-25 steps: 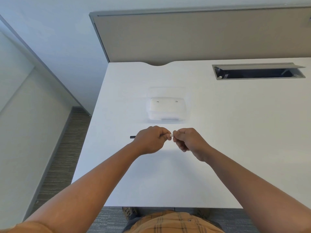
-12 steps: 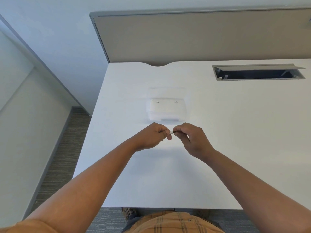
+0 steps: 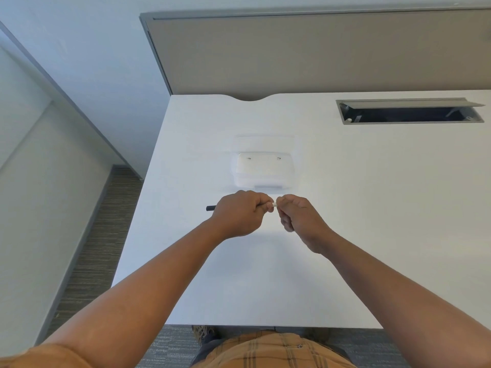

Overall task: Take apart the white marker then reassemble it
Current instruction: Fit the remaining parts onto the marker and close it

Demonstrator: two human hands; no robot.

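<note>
I hold the white marker [image 3: 274, 205] level above the white desk [image 3: 372, 208], between both fists. My left hand [image 3: 240, 212] is closed around its barrel; a black end pokes out past the left side of that fist. My right hand [image 3: 299, 217] pinches the other end with its fingertips. Only a short white stretch shows in the gap between the two hands. The rest of the marker is hidden inside my fingers, so I cannot tell whether its parts are joined.
A clear plastic box [image 3: 263, 170] sits on the desk just beyond my hands. At the back right is an open cable slot [image 3: 409, 114]. A grey partition [image 3: 318, 54] runs along the desk's far edge. The desk's left edge drops to carpet [image 3: 101, 235].
My hands have dropped slightly toward me and levelled the marker. The black end shows again left of my left fist; half a second ago it was hidden.
</note>
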